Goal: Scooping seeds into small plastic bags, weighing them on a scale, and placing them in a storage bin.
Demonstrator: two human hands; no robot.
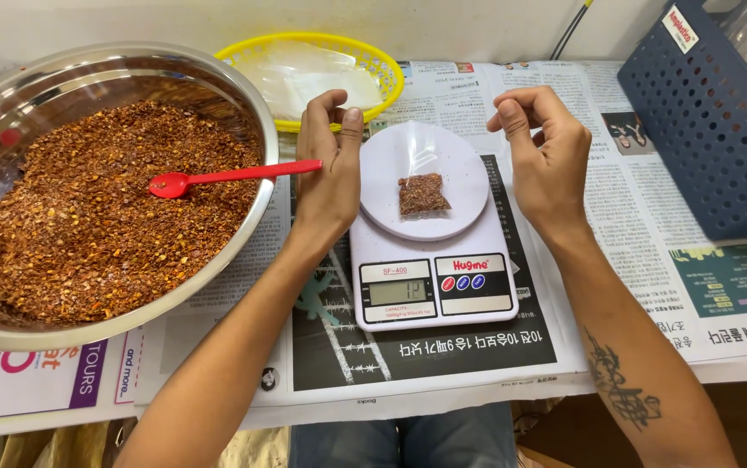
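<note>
The left hand pinches the end of a red plastic spoon between thumb and curled fingers, closed firmly on the handle; the spoon's bowl reaches out to the far side of that grip, lying on the heap of red chilli flakes in a large steel bowl; just on the other side of the same grip stands a white kitchen scale, its round platform carrying a small clear bag with a portion of flakes settled in its lower end; the bag lies flat between the two hands, touched by neither; the right hand hangs beside the platform with fingers loosely curled, thumb near the forefinger, holding nothing; beyond the left fingertips sits a yellow basket of clear bags; out past the right hand a blue perforated crate rests on the newspaper covering the table.
</note>
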